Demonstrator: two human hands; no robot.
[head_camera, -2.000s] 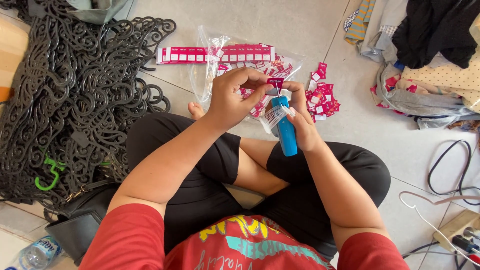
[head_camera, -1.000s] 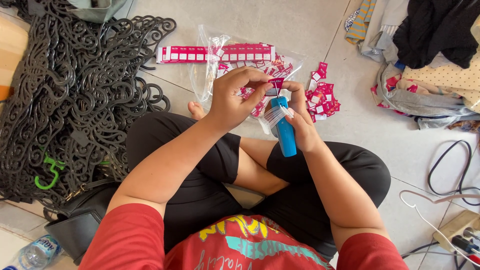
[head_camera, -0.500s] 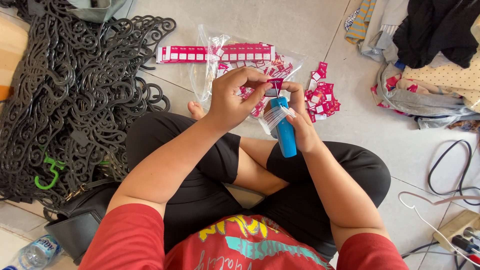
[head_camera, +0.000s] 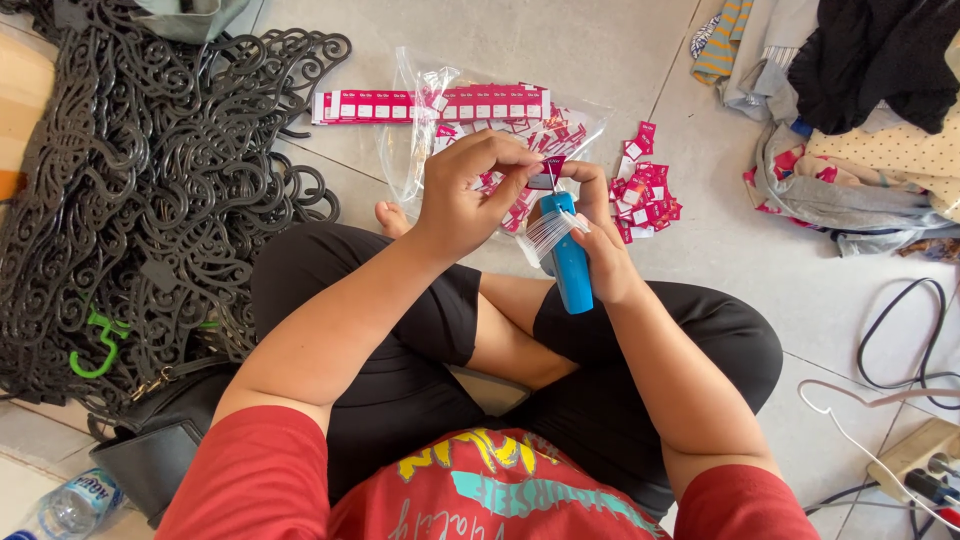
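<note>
A heap of black hangers (head_camera: 150, 200) covers the floor's left edge. My right hand (head_camera: 600, 250) is wrapped around a blue tagging gun (head_camera: 570, 262); my left hand's (head_camera: 465, 195) fingers (head_camera: 525, 172) pinch a small red tag (head_camera: 552, 166) at its tip.

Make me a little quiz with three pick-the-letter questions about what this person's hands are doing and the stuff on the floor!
1. Where is the pile of black hangers?
A. on the person's left
B. on the person's right
C. on the lap

2. What colour is the tagging gun?
A. green
B. blue
C. yellow

3. What is the left hand doing?
A. resting flat on the floor
B. gripping a bottle
C. pinching a small red tag at the gun's tip

Answers: 1 A, the hangers cover the floor on the left. 2 B, the gun in the right hand is bright blue. 3 C, thumb and fingers close on the tag above the gun.
</note>
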